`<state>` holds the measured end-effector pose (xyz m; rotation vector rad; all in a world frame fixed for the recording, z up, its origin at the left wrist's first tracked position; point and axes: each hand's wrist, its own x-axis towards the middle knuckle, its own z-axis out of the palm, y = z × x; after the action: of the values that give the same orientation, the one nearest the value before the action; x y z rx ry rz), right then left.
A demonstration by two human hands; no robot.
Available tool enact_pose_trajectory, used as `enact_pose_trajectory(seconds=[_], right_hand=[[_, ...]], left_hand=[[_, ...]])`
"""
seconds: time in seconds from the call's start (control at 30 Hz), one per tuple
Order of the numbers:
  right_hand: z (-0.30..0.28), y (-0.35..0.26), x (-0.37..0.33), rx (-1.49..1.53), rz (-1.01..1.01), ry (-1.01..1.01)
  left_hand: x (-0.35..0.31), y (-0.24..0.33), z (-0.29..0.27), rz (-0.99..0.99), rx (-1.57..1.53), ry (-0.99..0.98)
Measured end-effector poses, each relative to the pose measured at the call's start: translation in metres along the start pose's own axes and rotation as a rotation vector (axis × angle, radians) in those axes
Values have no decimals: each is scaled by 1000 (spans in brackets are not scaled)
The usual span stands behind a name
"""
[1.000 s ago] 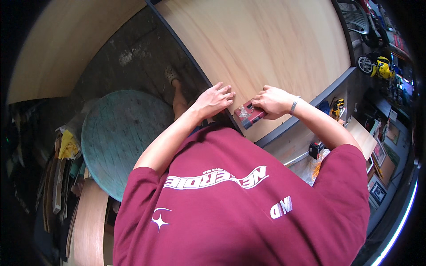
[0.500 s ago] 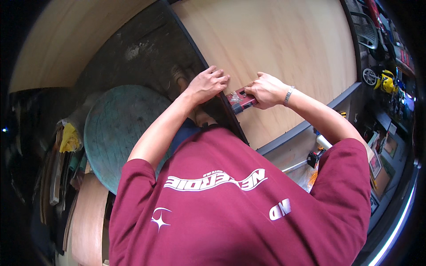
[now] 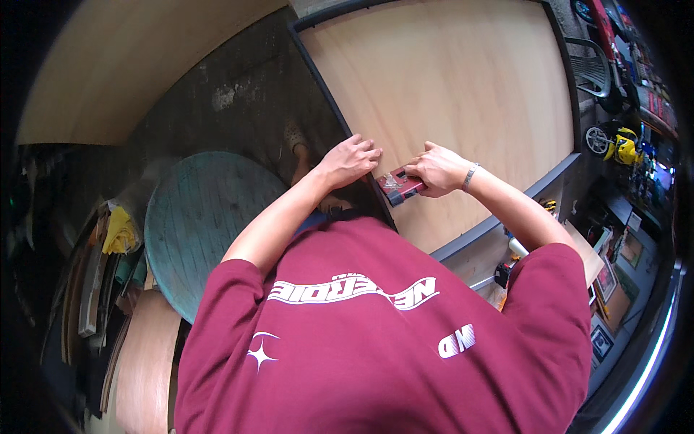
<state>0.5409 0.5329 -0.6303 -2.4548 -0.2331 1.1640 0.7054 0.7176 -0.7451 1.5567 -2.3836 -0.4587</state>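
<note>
My right hand (image 3: 442,169) is closed round a red framer's point driver (image 3: 391,189), a flat boxy tool with a dark nose, which lies on the pale wooden backing panel against the inner side of the dark frame (image 3: 324,92). My left hand (image 3: 350,160) grips the frame's left rail just beyond the tool, fingers curled over the rail, thumb hidden. The large backing panel (image 3: 463,94) sits face up within the frame. Both my forearms reach in from below, and a metal bracelet circles my right wrist.
A round greenish tabletop (image 3: 210,224) stands left of my body. Wood strips (image 3: 90,296) and a yellow cloth (image 3: 119,230) are beyond it. At right are a plastic chair (image 3: 589,72), a yellow motorbike (image 3: 622,147) and small framed pictures (image 3: 606,278).
The frame and both hands now appear slightly lower in view, and the frame's far corner has come into sight. The tool stays at the left rail in my right hand.
</note>
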Motion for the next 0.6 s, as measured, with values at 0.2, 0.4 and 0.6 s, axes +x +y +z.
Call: enact_pose_trajectory(seconds=[0.2, 0.4, 0.6], right_hand=[[-37, 40, -11, -20, 59, 169], [-71, 44, 35, -79, 53, 258], [-88, 31, 67, -128, -42, 145]], left_hand=[[-6, -71, -39, -34, 13, 75], [-4, -94, -46, -56, 81, 37], [-6, -102, -39, -15, 62, 99]])
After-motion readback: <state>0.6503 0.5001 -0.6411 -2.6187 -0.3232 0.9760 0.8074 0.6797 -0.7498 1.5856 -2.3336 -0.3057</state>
